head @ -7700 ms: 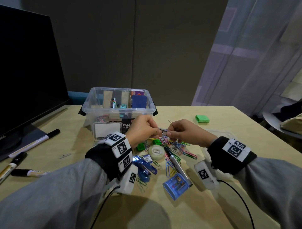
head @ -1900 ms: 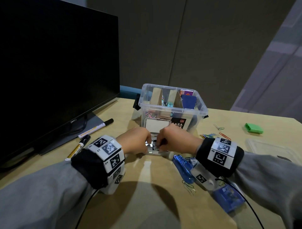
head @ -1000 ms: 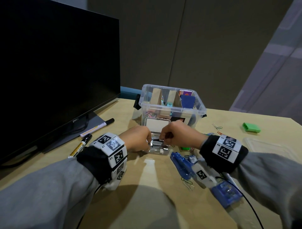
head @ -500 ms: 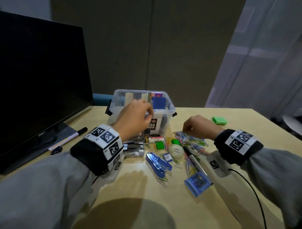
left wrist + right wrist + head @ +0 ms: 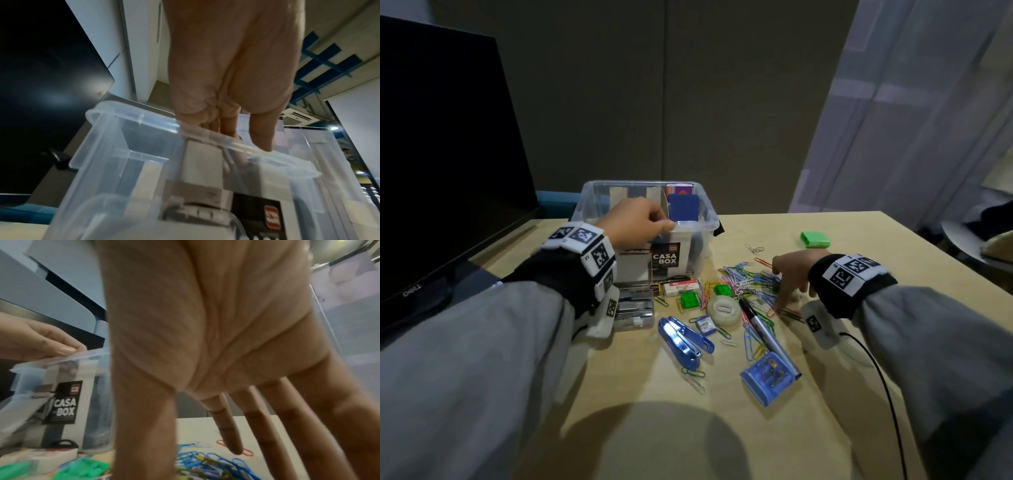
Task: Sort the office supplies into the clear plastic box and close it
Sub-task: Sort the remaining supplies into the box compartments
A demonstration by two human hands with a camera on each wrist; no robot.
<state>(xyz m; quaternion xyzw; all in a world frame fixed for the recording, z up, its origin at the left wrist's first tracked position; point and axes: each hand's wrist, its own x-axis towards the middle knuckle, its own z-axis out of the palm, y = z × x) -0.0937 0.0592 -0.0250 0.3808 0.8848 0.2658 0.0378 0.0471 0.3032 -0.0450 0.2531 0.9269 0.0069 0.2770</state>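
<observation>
Item: box [image 5: 698, 224], clear plastic, lid off, standing at the far middle of the table [image 5: 876, 246], "CASA BOX" label facing me; inside, cardboard dividers and a blue card upright in the right rear compartment. Item: my left hand [image 5: 635, 222], over the box's front rim, thumb and fingers curled down on the rim edge; the left wrist view shows the fingertips [image 5: 261, 139] reaching just inside the wall; whether they pinch anything small I cannot tell. Item: my right hand [image 5: 791, 274], well right of the box, fingers spread and straight, tips down on the heap of paper clips [image 5: 746, 277], grasping nothing. Item: the paper clips, many colours, scattered in front of and to the right of the box, some strays nearer me. Item: eraser [image 5: 678, 287], white, lying just before the box. Item: two green clips [image 5: 688, 301] beside the eraser. Item: tape roll [image 5: 724, 310], between the clips and a marker [image 5: 763, 332]. Item: the marker, black and silver, lying slantwise toward me. Item: stapler [image 5: 681, 341], blue, near the table's middle. Item: sharpener [image 5: 768, 377], blue and see-through, at the marker's near end. Item: staple case [image 5: 635, 306], clear, partly under my left wrist. Item: green lump [image 5: 814, 239], far right, apart from the rest. Item: monitor [image 5: 441, 164], dark, on the left.
</observation>
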